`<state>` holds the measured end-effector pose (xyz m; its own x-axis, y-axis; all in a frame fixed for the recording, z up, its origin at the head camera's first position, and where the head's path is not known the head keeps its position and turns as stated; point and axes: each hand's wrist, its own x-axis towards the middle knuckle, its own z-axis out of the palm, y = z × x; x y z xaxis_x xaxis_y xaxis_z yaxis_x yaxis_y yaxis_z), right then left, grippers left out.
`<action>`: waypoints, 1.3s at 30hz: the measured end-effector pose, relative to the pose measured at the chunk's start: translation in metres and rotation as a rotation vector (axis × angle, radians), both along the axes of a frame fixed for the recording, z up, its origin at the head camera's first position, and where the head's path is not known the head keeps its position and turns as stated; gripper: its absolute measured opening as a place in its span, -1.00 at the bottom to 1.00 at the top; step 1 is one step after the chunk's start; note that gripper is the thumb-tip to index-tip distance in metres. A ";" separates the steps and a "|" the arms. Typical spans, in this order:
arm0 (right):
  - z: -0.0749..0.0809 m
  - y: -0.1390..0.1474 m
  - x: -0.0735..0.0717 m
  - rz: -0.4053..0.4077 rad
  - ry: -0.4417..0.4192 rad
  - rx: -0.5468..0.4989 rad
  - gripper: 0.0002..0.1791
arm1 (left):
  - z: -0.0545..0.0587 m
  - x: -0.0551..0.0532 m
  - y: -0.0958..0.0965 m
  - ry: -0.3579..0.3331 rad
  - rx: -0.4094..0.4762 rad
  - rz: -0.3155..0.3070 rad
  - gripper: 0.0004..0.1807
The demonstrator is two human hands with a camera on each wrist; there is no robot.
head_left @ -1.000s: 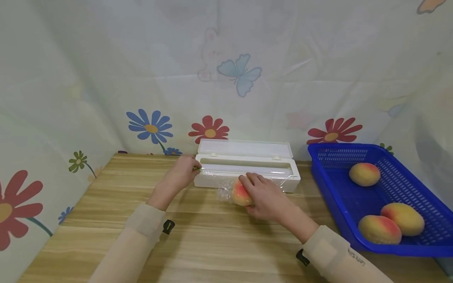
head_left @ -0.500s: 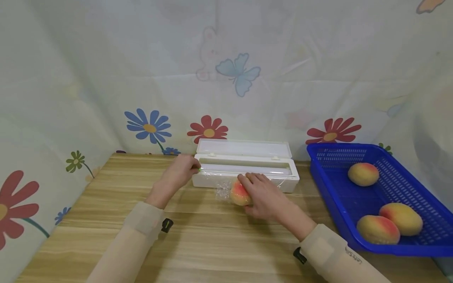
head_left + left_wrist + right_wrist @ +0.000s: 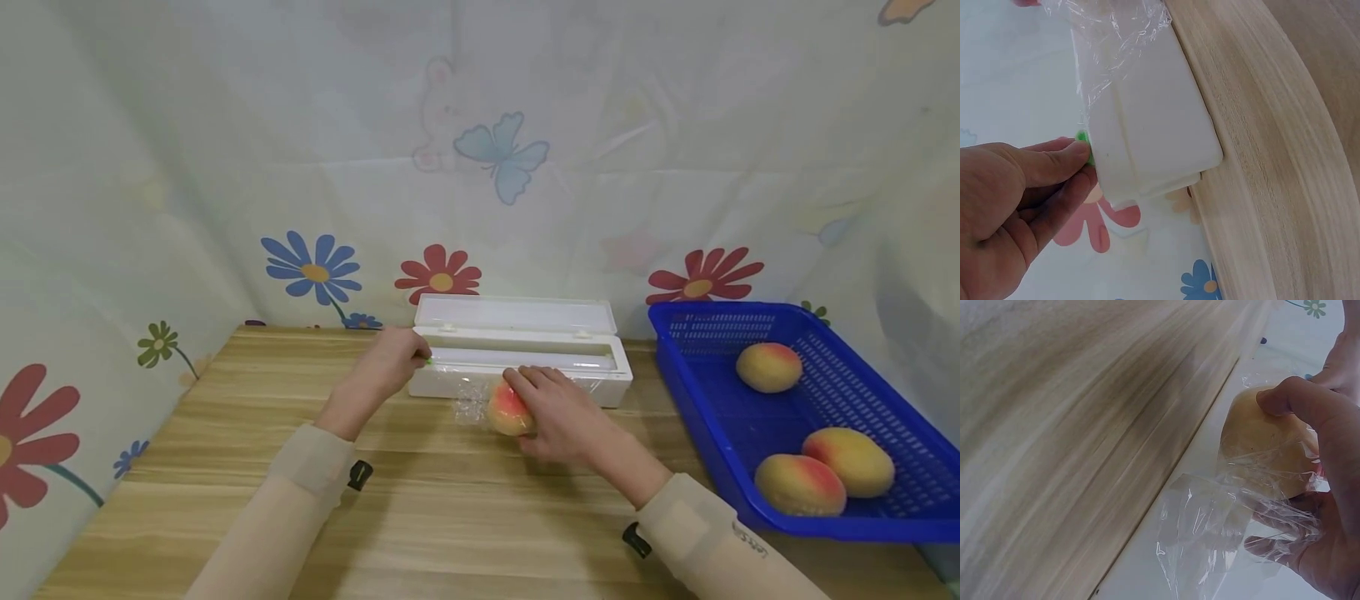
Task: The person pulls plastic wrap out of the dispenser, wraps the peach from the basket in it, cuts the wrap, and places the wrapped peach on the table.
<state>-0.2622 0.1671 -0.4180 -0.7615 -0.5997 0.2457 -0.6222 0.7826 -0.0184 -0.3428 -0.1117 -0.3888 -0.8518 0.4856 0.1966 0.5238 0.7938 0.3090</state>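
Where the lid (image 3: 514, 314)'s up: film roll (image 3: 491, 358) in white box (image 3: 438, 385)
Left hand (image 3: 388, 364): pinches green tab (image 3: 1083, 137)
Right hand (image 3: 564, 414): grips film-draped fruit (image 3: 507, 411)
Basket (image 3: 795, 526): I count three fruits (image 3: 849, 463)

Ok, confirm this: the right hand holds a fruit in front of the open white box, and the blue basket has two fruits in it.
Not two: the head view shows three fruits in the blue basket. The rest is right: the right hand holds a fruit in front of the open white box.

The right hand (image 3: 564, 414) partly hides its fruit (image 3: 507, 412).
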 end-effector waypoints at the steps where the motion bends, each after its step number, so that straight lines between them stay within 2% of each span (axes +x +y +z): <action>1: 0.000 0.000 0.000 -0.002 -0.005 0.001 0.02 | 0.000 0.000 0.001 -0.004 0.003 -0.001 -0.88; 3: 0.001 -0.001 0.001 -0.004 -0.010 0.000 0.02 | 0.000 0.000 0.004 -0.015 0.004 -0.002 -0.87; 10: 0.002 -0.002 0.000 0.003 -0.002 -0.010 0.01 | 0.000 -0.002 0.010 0.029 -0.015 -0.026 -0.90; 15: 0.002 -0.001 0.000 0.001 -0.017 -0.011 0.01 | 0.001 -0.003 0.013 0.015 -0.020 -0.035 -0.92; 23: 0.002 0.001 0.000 0.008 -0.019 -0.027 0.01 | 0.001 -0.006 0.018 0.028 -0.026 -0.075 -0.93; 29: 0.003 0.003 -0.001 0.012 -0.037 -0.047 0.01 | 0.001 -0.008 0.022 0.009 -0.043 -0.071 -0.92; 39: 0.002 0.004 -0.002 0.024 -0.066 -0.078 0.02 | 0.002 -0.007 0.028 0.036 -0.072 -0.093 -0.91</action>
